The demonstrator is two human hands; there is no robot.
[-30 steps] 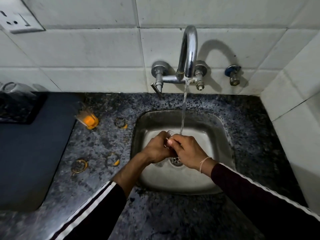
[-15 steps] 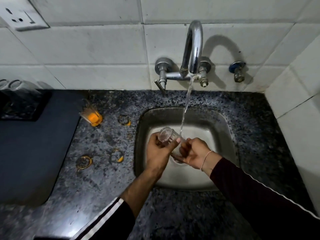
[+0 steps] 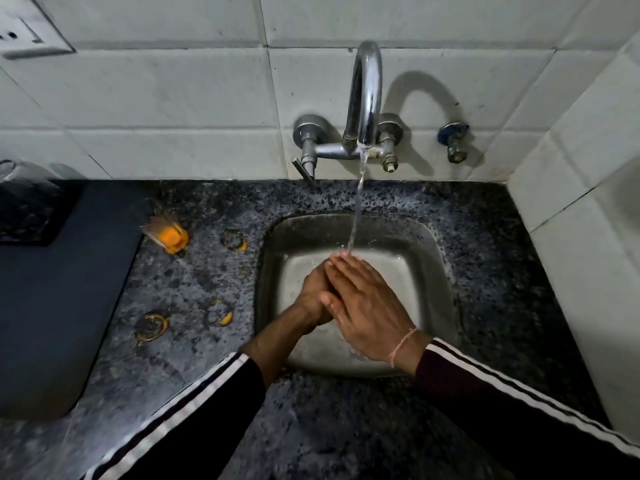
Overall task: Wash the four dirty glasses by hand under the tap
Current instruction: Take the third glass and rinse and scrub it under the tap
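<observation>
A dark speckled stone counter (image 3: 194, 306) ran beneath a wall of pale tiles, with a small steel sink (image 3: 440, 271) sunk into it. Above the sink a chrome tap (image 3: 363, 98) stood out of the wall, and a thin stream of water (image 3: 356, 216) fell from its spout. Over the sink bowl the left hand (image 3: 313, 296) and the right hand (image 3: 367, 306) lay pressed together, fingers straight, the right partly over the left, fingertips just under the stream. Whether anything was held between them could not be told. Left of the sink, on the counter, one glass (image 3: 162, 230) stood with orange dregs in its base. Between it and the sink, and nearer the person, orange ring stains (image 3: 151, 326) marked the stone. Further left of the sink lay a dark mat (image 3: 52, 306). On a black tray (image 3: 41, 216) at its far end stood clear glassware (image 3: 20, 174), too blurred to count.
</observation>
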